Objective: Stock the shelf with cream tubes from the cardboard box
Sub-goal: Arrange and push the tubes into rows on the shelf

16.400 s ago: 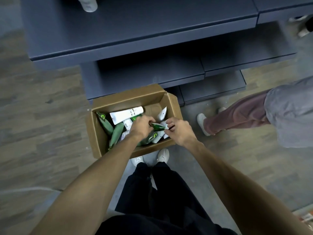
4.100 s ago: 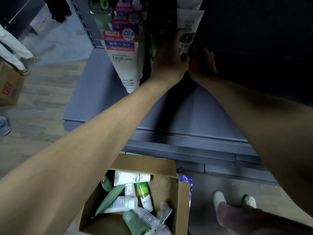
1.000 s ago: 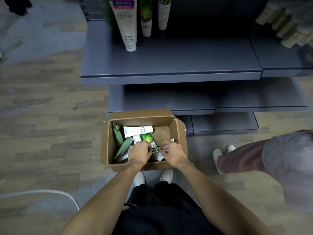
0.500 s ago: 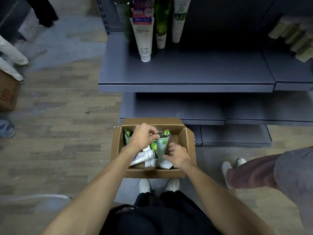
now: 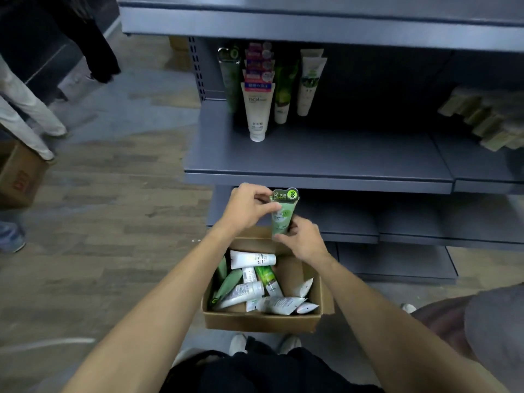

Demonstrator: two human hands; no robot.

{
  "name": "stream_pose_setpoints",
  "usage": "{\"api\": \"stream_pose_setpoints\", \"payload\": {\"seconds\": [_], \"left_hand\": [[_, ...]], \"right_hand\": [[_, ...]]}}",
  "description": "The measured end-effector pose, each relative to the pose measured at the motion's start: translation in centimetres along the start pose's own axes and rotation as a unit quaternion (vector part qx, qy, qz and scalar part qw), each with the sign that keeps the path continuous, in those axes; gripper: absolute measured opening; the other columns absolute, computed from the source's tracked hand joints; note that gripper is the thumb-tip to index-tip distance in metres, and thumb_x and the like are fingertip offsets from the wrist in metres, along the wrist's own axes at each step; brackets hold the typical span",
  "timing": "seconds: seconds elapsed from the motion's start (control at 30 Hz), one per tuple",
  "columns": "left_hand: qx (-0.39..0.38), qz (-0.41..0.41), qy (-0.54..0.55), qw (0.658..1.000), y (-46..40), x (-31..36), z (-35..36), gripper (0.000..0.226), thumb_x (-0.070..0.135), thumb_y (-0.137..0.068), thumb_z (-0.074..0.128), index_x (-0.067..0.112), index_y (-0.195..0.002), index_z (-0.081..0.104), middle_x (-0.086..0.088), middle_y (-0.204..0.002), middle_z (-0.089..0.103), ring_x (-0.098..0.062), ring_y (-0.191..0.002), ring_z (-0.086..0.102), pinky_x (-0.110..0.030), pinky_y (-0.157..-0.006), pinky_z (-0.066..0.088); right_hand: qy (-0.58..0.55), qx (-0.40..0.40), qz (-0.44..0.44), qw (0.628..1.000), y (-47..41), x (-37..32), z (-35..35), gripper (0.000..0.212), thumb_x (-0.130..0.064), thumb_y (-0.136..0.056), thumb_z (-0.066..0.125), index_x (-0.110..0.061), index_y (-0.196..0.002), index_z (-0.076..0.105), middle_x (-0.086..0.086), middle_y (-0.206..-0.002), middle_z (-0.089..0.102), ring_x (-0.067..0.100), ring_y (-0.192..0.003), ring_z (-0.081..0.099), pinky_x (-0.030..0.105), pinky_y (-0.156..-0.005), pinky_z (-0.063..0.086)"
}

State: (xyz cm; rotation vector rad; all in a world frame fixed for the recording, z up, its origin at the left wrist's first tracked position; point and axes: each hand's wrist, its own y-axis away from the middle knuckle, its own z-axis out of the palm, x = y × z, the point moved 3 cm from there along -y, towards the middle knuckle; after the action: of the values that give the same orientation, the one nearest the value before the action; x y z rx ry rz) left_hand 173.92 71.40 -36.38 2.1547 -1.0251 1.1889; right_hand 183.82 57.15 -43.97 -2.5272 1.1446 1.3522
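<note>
Above the cardboard box (image 5: 261,321), both hands hold one green cream tube (image 5: 282,217) upright: left hand (image 5: 246,208) pinching its top, right hand (image 5: 303,239) apparently gripping its base. The shelf (image 5: 312,160) lies straight ahead, higher.

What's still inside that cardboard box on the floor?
The cardboard box holds a loose pile of cream tubes, white and green, lying on their sides and overlapping. Whatever lies beneath the pile is covered.
</note>
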Motion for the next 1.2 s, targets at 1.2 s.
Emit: {"api": "stream_pose_setpoints", "payload": {"seconds": [1.2], "left_hand": [[0.094,0.01,0.127,0.987,-7.5,5.5,-8.4,0.014,0.007,-0.083,0.076,0.018,-0.079,0.067,-0.002,-0.077,0.071,-0.01,-0.071,0.07,-0.034,-0.057,0.061]], "right_hand": [[-0.062,0.064,-0.145,0.985,-9.6,-10.6,-5.7,0.031,-0.021,-0.077,0.082,-0.014,-0.103,0.068,-0.006,-0.089,0.072,0.007,-0.081,0.068,0.021,-0.08,0.053]]}}
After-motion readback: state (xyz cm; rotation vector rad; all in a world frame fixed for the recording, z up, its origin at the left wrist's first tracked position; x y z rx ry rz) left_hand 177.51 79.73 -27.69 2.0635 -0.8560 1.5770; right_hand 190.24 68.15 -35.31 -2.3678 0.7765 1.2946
